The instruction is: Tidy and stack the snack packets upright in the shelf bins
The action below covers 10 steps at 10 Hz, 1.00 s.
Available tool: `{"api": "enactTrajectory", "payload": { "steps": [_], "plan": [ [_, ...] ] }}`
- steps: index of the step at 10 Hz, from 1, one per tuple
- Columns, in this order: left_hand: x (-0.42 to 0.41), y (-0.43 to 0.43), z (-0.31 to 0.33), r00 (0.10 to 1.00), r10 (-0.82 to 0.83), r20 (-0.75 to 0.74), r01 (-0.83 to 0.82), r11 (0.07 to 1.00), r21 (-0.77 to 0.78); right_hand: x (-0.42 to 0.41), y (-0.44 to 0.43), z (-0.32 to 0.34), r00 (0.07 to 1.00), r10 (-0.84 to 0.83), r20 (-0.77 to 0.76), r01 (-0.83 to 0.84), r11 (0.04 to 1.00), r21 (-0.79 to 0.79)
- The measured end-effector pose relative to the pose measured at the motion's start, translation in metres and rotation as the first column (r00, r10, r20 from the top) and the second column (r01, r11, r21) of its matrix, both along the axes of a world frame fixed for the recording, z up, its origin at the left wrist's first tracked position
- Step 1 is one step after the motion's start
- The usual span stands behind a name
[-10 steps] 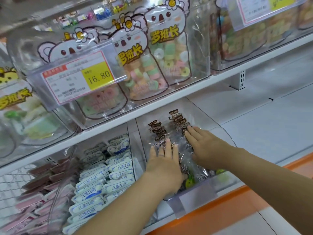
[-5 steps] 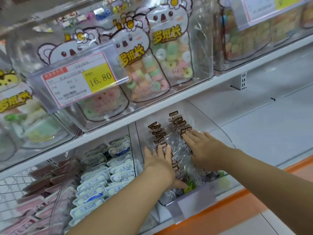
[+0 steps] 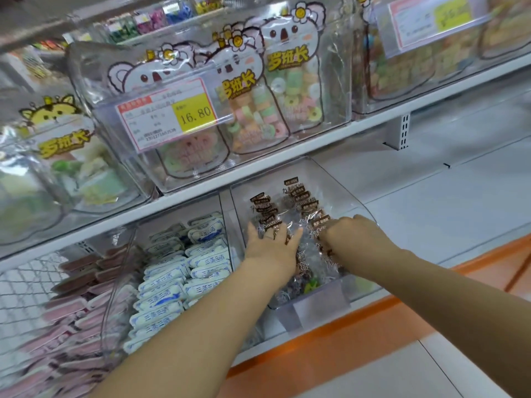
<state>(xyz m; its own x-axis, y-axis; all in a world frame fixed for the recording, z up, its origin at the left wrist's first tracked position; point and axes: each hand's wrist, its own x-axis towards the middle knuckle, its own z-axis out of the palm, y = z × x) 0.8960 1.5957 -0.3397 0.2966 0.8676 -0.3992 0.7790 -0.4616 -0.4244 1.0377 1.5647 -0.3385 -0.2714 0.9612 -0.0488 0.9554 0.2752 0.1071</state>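
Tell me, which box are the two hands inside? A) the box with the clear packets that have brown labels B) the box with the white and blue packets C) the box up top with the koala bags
A: the left hand and the right hand both press on the clear packets with brown labels in the clear bin; the white and blue packets sit untouched beside it.

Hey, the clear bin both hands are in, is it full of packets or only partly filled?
Partly filled. The brown-labelled packets form two rows in the clear bin, leaving bare space along its right side.
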Motion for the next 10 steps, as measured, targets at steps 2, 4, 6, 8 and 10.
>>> {"api": "enactTrajectory", "payload": {
  "steps": [2, 4, 6, 8, 10],
  "plan": [
    [0.001, -0.011, -0.002, 0.99, 0.018, -0.141, -0.02, 1.0, -0.009, -0.004, 0.009, -0.006, 0.987, -0.127, -0.101, 0.127, 0.992, -0.011],
    [0.004, -0.005, -0.001, 0.996, 0.075, 0.039, -0.075, 0.997, -0.01, 0.001, 0.018, 0.001, 0.975, -0.064, -0.214, 0.068, 0.998, 0.015],
    [0.013, 0.022, -0.003, 0.989, 0.143, -0.042, -0.145, 0.988, -0.051, -0.003, 0.041, -0.024, 0.994, 0.07, -0.087, -0.08, 0.99, -0.113],
    [0.011, 0.024, 0.005, 0.994, 0.102, -0.038, -0.104, 0.993, -0.059, -0.006, 0.041, -0.034, 0.997, 0.019, -0.077, -0.03, 0.989, -0.143],
    [-0.023, -0.027, 0.032, 0.906, -0.057, 0.42, -0.03, 0.98, 0.199, -0.013, 0.042, 0.004, 1.0, 0.02, 0.005, -0.018, 0.964, -0.264]
  ]
}}
